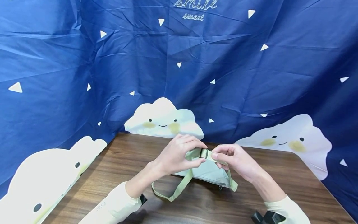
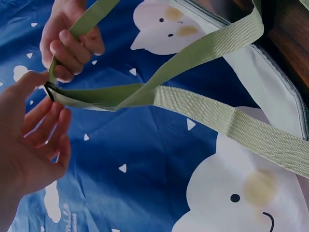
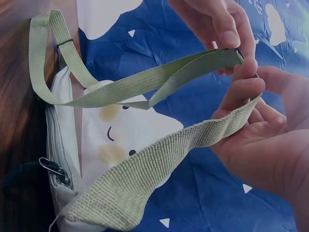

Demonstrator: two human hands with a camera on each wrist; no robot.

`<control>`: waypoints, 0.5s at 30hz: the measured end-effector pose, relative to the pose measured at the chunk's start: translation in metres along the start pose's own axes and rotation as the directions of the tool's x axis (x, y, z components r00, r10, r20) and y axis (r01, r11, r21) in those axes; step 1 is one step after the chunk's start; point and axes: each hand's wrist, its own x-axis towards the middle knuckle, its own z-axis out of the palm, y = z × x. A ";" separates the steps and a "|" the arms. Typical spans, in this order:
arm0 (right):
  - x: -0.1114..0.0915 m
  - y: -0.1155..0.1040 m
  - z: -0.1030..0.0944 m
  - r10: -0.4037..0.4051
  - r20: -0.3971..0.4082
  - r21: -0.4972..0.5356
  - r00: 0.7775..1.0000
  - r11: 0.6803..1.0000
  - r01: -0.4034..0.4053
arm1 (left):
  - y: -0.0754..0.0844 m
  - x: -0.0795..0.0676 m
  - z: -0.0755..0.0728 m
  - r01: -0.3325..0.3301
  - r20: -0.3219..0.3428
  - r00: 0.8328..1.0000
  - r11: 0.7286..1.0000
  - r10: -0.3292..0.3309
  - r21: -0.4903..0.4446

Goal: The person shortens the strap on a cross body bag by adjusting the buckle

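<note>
A pale green bag (image 1: 208, 171) with a zipper lies on the table, and its light green webbing strap (image 1: 181, 187) loops up to both hands. Between thumb and fingers, my left hand (image 1: 179, 154) pinches the dark strap buckle (image 1: 204, 153). My right hand (image 1: 239, 161) grips the strap just right of the buckle, thumb on top. In the left wrist view the strap (image 2: 193, 111) runs from the buckle toward the bag. The right wrist view shows a twisted strap length (image 3: 145, 181) hanging from the right hand (image 3: 270, 116) beside the zipper pull (image 3: 52, 166).
The brown wooden table (image 1: 123, 155) lies under the arms. Behind it hangs a blue cloth (image 1: 190, 81) printed with white clouds and triangles. Dark wrist devices (image 1: 268, 217) sit at the sleeves.
</note>
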 end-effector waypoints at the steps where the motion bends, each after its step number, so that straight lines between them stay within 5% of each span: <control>1: 0.000 0.000 0.000 -0.004 -0.004 -0.009 1.000 1.000 0.004 | 0.000 0.000 0.000 0.001 0.001 1.000 1.000 -0.001 -0.004; 15: 0.002 0.001 0.005 -0.024 0.011 -0.004 1.000 1.000 0.025 | 0.000 -0.002 0.003 -0.006 0.018 1.000 0.999 0.007 -0.042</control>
